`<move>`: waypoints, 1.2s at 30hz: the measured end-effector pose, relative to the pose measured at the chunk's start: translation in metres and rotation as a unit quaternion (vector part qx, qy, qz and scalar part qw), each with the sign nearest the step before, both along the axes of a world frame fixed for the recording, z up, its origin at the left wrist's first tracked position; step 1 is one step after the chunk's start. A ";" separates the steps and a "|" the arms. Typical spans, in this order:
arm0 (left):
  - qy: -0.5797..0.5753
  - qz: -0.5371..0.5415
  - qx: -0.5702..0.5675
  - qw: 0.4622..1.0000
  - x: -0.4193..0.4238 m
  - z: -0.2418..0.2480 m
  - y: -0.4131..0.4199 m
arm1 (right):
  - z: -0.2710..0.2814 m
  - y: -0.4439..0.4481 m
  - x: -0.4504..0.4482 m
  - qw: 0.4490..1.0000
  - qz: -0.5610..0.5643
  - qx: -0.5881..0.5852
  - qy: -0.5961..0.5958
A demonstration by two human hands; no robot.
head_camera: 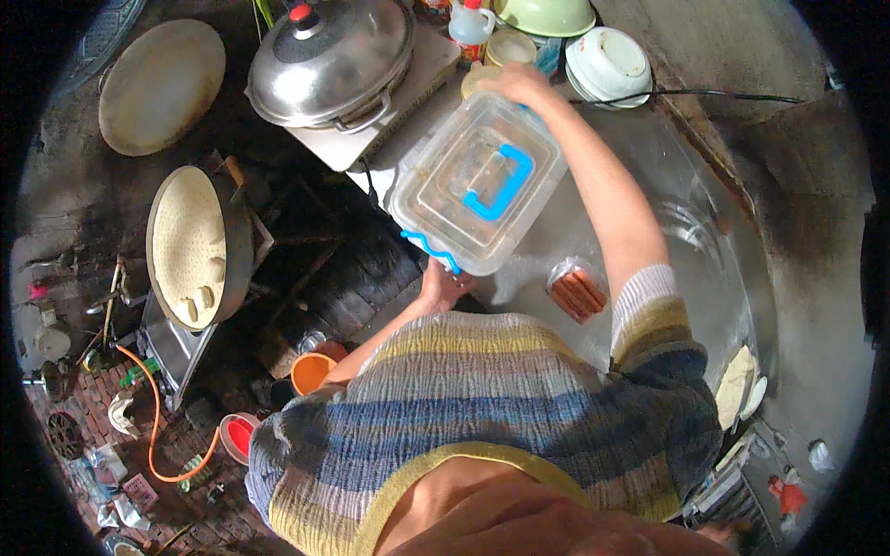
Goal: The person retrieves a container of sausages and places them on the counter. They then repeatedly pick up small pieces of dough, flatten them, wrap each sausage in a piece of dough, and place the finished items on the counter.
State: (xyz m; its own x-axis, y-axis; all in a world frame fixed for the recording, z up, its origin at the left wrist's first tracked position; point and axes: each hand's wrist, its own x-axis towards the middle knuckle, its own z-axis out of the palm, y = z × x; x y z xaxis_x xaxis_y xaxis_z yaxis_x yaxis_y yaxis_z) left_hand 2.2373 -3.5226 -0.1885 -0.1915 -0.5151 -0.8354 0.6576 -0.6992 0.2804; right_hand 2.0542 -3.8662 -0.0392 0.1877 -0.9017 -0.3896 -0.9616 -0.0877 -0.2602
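Observation:
A clear plastic storage box [445, 187] with a lid, a blue carrying handle [518, 184] and blue clips lies between my hands. My left hand [443, 286] grips its near end by the wavy blue clip. At the far end, my right hand [518, 85] reaches over the rim near another blue clip; its fingertips are partly hidden, beside a round tan item [476, 80]. Sausages in clear wrapping [577, 292] rest on the metal tabletop to the right of the box.
A lidded steel wok [330, 62] sits on a white cooktop [334, 149]. White bowls [612, 62], a green bowl [549, 17] and a plastic jug [471, 24] stand at the back. A black cable crosses behind the right arm. At left is a perforated steamer pan [188, 243] holding pale pieces.

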 end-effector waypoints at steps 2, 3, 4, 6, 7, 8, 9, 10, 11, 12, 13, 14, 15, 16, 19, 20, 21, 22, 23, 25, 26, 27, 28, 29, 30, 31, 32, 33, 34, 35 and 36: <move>0.016 -0.069 0.007 0.997 -0.011 0.008 -0.015 | -0.067 -0.050 -0.024 0.996 0.033 -0.080 -0.023; 0.017 -0.040 -0.008 0.999 -0.007 0.007 -0.013 | -0.070 -0.058 -0.009 0.997 0.050 -0.047 -0.024; 0.021 -0.018 -0.023 0.999 -0.005 0.005 -0.012 | -0.070 -0.063 0.001 0.998 0.062 -0.013 -0.022; 0.034 0.005 -0.030 0.999 0.005 -0.003 -0.009 | -0.066 -0.066 0.020 0.997 0.033 0.067 -0.020; 0.041 0.015 -0.035 0.998 0.010 -0.006 -0.008 | -0.063 -0.066 0.025 0.994 -0.012 0.111 -0.021; 0.046 0.019 -0.041 0.998 0.013 -0.006 -0.007 | -0.061 -0.071 0.027 0.987 0.055 0.149 0.015; 0.051 0.024 -0.048 0.997 0.015 -0.006 -0.005 | -0.061 -0.074 0.028 0.974 0.123 0.185 0.043; 0.056 0.029 -0.055 0.996 0.016 -0.006 -0.006 | -0.061 -0.074 0.029 0.977 0.115 0.173 0.038; 0.025 0.034 -0.019 0.999 0.016 -0.002 -0.007 | -0.065 -0.071 0.033 0.980 0.110 0.163 0.030; 0.022 0.033 -0.021 0.999 0.014 0.003 -0.008 | -0.068 -0.069 0.037 0.983 0.105 0.152 0.022; 0.019 0.032 -0.022 0.999 0.011 0.007 -0.009 | -0.070 -0.071 0.040 0.984 0.109 0.143 -0.012; 0.015 0.028 -0.024 0.999 0.010 0.011 -0.009 | -0.074 -0.075 0.038 0.984 0.109 0.133 -0.048; 0.034 0.030 -0.037 0.998 0.011 -0.001 -0.008 | -0.077 -0.082 0.034 0.983 0.108 0.122 -0.083; 0.052 0.031 -0.049 0.997 0.012 -0.014 -0.008 | -0.081 -0.089 0.029 0.986 0.085 0.115 -0.081; 0.088 0.040 -0.079 0.992 0.014 -0.027 -0.008 | -0.079 -0.102 0.029 0.994 0.018 0.038 -0.098; 0.095 0.049 -0.086 0.991 0.016 -0.029 -0.004 | -0.076 -0.096 0.038 0.981 -0.024 0.072 -0.176; 0.080 0.062 -0.075 0.992 0.017 -0.031 0.001 | -0.076 -0.090 0.042 0.959 -0.072 0.107 -0.252; 0.006 0.005 -0.118 0.993 0.021 -0.032 0.005 | -0.075 -0.086 0.047 0.927 -0.120 0.142 -0.325; -0.060 -0.072 -0.166 0.982 0.023 -0.037 0.005 | -0.086 -0.098 0.032 0.884 -0.159 0.231 -0.375; 0.030 0.027 -0.088 0.995 0.016 -0.031 -0.007 | -0.102 -0.105 0.025 0.858 -0.224 0.247 -0.391; 0.067 0.084 -0.044 0.993 0.013 -0.026 -0.008 | -0.107 -0.106 0.026 0.842 -0.253 0.260 -0.399; 0.068 0.084 -0.058 0.992 0.014 -0.021 -0.010 | -0.110 -0.107 0.025 0.843 -0.243 0.254 -0.407; 0.069 0.083 -0.072 0.992 0.014 -0.017 -0.012 | -0.113 -0.109 0.023 0.843 -0.233 0.247 -0.416; 0.059 0.078 -0.064 0.993 0.014 -0.012 -0.013 | -0.117 -0.108 0.023 0.842 -0.224 0.244 -0.426; 0.050 0.071 -0.055 0.995 0.014 -0.008 -0.014 | -0.120 -0.107 0.022 0.840 -0.215 0.239 -0.437; 0.040 0.065 -0.047 0.996 0.014 -0.003 -0.016 | -0.121 -0.109 0.019 0.846 -0.189 0.238 -0.438; 0.035 0.061 -0.069 0.995 0.011 0.006 -0.017 | -0.122 -0.114 0.011 0.851 -0.165 0.235 -0.439; 0.030 0.060 -0.091 0.994 0.008 0.015 -0.019 | -0.122 -0.116 0.009 0.856 -0.138 0.234 -0.439; 0.025 0.059 -0.113 0.992 0.006 0.021 -0.021 | -0.124 -0.113 0.009 0.871 -0.113 0.196 -0.435; 0.030 0.077 -0.096 0.992 0.005 0.018 -0.021 | -0.118 -0.109 0.013 0.885 -0.084 0.158 -0.429; 0.038 0.093 -0.084 0.991 0.005 0.013 -0.022 | -0.113 -0.109 0.015 0.898 -0.054 0.114 -0.422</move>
State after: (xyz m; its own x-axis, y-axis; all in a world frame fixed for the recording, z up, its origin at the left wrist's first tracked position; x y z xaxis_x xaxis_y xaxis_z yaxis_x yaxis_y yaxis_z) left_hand 2.2424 -3.5449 -0.1751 -0.1401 -0.6780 -0.7216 0.7942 -0.5121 0.3270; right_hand 2.0690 -3.9747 -0.1526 0.4198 -0.8468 -0.3267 -0.4131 0.1423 -0.8995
